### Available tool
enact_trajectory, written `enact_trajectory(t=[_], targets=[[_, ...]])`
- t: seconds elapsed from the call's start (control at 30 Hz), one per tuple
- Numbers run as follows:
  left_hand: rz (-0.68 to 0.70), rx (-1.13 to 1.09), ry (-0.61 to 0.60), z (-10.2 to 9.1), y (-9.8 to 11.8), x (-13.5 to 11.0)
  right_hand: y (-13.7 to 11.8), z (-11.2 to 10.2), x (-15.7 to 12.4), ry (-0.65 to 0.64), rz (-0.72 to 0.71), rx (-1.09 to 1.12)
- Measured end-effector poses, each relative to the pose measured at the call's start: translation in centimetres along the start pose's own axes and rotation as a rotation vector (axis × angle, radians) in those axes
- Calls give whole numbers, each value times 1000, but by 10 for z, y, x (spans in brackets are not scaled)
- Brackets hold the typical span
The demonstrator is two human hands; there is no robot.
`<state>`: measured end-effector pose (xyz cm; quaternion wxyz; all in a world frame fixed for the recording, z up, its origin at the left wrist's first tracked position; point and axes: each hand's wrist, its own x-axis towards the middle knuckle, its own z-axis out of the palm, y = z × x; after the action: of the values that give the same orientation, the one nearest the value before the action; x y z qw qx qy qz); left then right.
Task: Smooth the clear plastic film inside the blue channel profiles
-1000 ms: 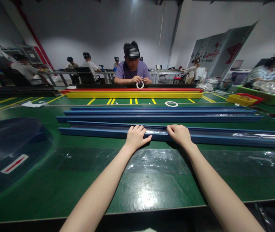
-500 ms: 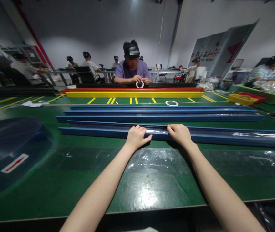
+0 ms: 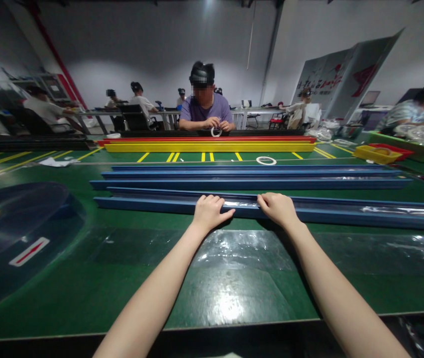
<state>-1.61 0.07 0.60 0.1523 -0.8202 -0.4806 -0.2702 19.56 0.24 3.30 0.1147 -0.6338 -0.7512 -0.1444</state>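
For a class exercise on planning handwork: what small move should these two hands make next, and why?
Probably slide the right hand rightward along the near blue channel, pressing lightly, while the left hand steadies it. Both hands are at the channel, close together, and what looks like clear film gleams inside it between them and also farther right.

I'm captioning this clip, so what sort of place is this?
Probably a workshop or assembly floor: blue channel-shaped strips lie on a long green worktable, a large roll of clear film sits at left, and people are at work beyond.
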Motion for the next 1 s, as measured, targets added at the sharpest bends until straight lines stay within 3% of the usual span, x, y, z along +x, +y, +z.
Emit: enact_trajectory(t=[0.3,0.5,0.8,1.0], targets=[[-35,40,-209,-18,-7,9,-15,-3,-3,83,-154,59],[-32,-1,-400,-36,-22,10,-32,-6,-3,97,-237,90],[-41,84,-374,-46,-62,-12,-53,-9,15,34,-211,121],[-42,128,-303,-45,-76,-25,-75,-11,20,-28,-184,68]])
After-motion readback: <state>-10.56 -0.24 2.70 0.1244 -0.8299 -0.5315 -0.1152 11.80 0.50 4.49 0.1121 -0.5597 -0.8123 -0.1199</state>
